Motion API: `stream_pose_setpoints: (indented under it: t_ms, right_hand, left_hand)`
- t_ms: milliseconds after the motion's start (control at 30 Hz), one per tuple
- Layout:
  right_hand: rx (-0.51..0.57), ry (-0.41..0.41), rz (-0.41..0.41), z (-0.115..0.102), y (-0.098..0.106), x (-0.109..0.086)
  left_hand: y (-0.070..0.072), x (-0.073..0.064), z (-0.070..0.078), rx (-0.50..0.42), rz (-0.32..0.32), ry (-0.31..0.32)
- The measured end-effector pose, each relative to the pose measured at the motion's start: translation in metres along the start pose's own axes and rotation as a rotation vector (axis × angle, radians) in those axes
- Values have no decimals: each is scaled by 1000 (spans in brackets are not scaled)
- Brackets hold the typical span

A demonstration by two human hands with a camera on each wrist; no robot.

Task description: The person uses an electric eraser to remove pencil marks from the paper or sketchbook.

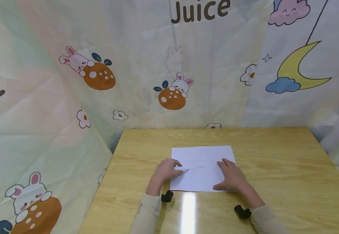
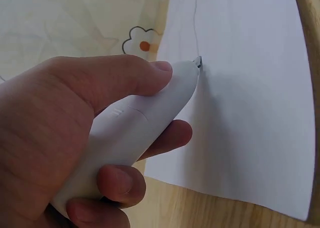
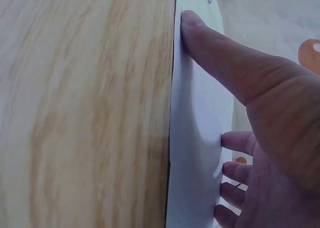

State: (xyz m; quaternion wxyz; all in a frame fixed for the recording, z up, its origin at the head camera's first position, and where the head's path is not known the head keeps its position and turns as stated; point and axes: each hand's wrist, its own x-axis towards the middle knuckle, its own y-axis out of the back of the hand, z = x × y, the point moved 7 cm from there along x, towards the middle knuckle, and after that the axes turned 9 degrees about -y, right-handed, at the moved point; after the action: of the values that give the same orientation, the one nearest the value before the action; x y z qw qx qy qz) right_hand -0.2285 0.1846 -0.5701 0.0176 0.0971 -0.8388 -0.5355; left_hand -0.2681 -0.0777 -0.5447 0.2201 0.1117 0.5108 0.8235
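A sheet of white paper (image 1: 200,185) lies on the wooden table, with one thin, nearly straight line (image 1: 198,167) across its middle. My left hand (image 1: 166,169) grips a thick white pen-shaped tool (image 2: 132,120) that tapers to a small metal tip. Thumb and fingers wrap round its smooth body, and the tip is right at the near end of the line. Spread over the right part of the sheet is my right hand (image 1: 232,177). Its thumb (image 3: 210,40) presses near the paper's front edge, while the other fingers rest farther up the sheet.
The wooden table (image 1: 286,169) extends on both sides of the sheet. Behind it and at the left hangs a printed cloth (image 1: 140,65) with rabbits, fruit and flowers. Black wrist cameras (image 1: 167,196) sit at both cuffs. A bright reflection shows on the table's front part.
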Motion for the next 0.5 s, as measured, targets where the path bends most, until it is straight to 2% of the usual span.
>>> stream_pose_setpoints:
  t_ms: [67, 200, 300, 500]
  right_hand:
    - [5, 7, 4, -1, -1, -1]
    - [18, 12, -9, -1, -7, -3]
    - [24, 1, -5, 1, -8, -4]
    - [28, -6, 10, 4, -2, -3]
  left_hand:
    - [-2, -3, 0, -8, -2, -4]
    - [-2, -13, -8, -42, 6, 41]
    - [-1, -15, -9, -61, 14, 48]
    - [1, -6, 1, -49, 7, -21]
